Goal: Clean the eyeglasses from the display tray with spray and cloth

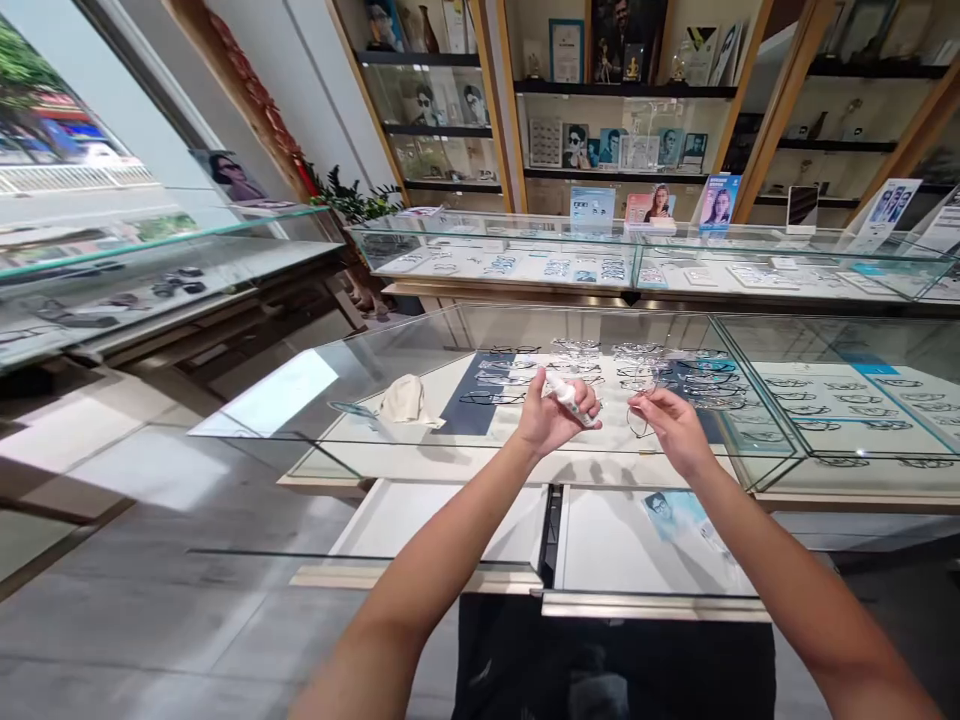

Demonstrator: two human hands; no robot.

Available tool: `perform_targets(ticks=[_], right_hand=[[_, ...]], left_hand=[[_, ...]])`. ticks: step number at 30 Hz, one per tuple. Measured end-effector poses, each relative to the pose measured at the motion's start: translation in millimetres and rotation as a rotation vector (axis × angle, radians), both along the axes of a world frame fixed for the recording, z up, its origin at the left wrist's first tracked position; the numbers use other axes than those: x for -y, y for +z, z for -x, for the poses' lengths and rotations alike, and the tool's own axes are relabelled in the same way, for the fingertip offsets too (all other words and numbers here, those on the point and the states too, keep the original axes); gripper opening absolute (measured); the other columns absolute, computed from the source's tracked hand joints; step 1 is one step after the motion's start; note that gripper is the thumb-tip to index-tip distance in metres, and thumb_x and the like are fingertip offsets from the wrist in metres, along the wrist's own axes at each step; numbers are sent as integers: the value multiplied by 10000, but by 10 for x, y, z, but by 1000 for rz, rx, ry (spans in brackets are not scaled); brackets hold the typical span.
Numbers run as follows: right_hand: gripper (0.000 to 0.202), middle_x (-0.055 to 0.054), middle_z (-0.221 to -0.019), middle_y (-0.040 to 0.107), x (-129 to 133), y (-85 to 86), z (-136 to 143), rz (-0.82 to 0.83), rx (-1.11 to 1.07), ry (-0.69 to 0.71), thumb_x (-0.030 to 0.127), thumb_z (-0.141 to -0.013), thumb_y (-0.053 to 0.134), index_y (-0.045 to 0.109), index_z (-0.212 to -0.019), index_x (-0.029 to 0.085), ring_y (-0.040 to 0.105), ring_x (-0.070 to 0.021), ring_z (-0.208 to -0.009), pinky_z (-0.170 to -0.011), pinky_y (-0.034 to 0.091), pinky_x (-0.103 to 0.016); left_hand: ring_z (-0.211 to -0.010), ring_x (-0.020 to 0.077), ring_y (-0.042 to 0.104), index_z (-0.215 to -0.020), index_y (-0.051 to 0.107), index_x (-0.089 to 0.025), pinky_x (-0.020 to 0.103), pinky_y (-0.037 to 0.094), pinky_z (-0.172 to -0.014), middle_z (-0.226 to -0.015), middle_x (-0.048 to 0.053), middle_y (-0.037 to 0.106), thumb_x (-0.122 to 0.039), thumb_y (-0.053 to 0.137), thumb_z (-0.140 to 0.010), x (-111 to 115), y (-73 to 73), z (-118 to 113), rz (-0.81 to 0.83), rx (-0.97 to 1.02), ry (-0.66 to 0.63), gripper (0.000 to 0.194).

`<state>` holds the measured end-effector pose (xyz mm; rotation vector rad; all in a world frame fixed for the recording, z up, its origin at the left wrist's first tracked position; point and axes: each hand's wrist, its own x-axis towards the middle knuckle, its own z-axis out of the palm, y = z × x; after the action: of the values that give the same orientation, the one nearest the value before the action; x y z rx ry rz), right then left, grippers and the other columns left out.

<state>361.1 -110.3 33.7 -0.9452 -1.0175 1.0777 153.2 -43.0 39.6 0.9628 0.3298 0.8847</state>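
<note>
Over glass counter [465, 460]: white bottle [564, 391], thin-rimmed glasses [637, 423].

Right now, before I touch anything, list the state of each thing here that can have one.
Left hand: closed around the bottle.
White bottle: tilted, held; contents can't be told.
Right hand: fingers pinching the glasses.
Glasses: held up; folded or not, can't tell.
Left drawer: pulled open.
Right drawer: pulled open.
Beige cloth: bunched up.
</note>
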Motion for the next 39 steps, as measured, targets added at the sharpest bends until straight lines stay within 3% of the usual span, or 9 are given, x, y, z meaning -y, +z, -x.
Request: perform_targets(ticks=[3,7,10,14,19,27,35,39], right_hand=[[504,-24,-889,786,10,-44,45,19,9,6,646,-586,996,717,-743,256,732,-232,-964,-995,553,-420],[506,-26,-897,783,22,-76,63,38,15,25,651,-595,988,722,-755,251,703,-214,-925,-944,540,-388],[498,-31,-907,785,43,-88,88,54,22,42,641,-601,988,732,-769,248,681,-207,-899,-877,529,-365],[509,-42,-910,781,78,-103,136,71,73,74,669,-620,965,732,-773,243,649,-206,-877,-807,508,-350],[484,-35,-889,766,119,-101,190,76,141,138,681,-681,922,735,-782,247,607,-193,-819,-781,489,-351],[419,-23,-848,754,167,-89,246,98,123,250,613,-704,938,729,-768,254,616,-199,-841,-813,477,-353],[450,-28,-928,764,83,-107,171,135,-65,150,606,-656,961,705,-766,253,598,-167,-797,-734,483,-320],[477,-24,-931,768,87,-88,181,131,-69,141,627,-638,962,692,-770,257,619,-170,-798,-742,513,-322]], left_hand=[[-681,205,469,-639,423,-238,387,539,-653,-673,24,416,-899,413,-866,25,14,35,98,61,-78,699],[-648,197,453,-609,433,-238,386,523,-636,-639,21,399,-900,388,-856,16,42,56,51,31,-104,708],[-572,172,408,-595,427,-245,390,501,-621,-584,-6,351,-935,334,-829,15,33,42,-58,-52,-112,735],[-499,162,359,-593,403,-266,381,424,-578,-514,-20,325,-926,168,-851,-8,-57,4,-364,-328,43,746],[-625,172,441,-650,537,-225,368,407,-672,-633,17,509,-858,497,-829,-28,-191,-26,-554,-474,195,660],[-681,180,430,-686,458,-233,341,356,-677,-673,-4,459,-788,456,-911,-18,-282,-21,-687,-622,267,599],[-667,178,450,-708,493,-221,313,316,-681,-664,-12,501,-725,515,-898,66,-208,7,-768,-725,218,538],[-675,185,486,-690,487,-222,304,322,-704,-674,-4,544,-622,573,-896,125,-185,-24,-895,-784,167,458]])
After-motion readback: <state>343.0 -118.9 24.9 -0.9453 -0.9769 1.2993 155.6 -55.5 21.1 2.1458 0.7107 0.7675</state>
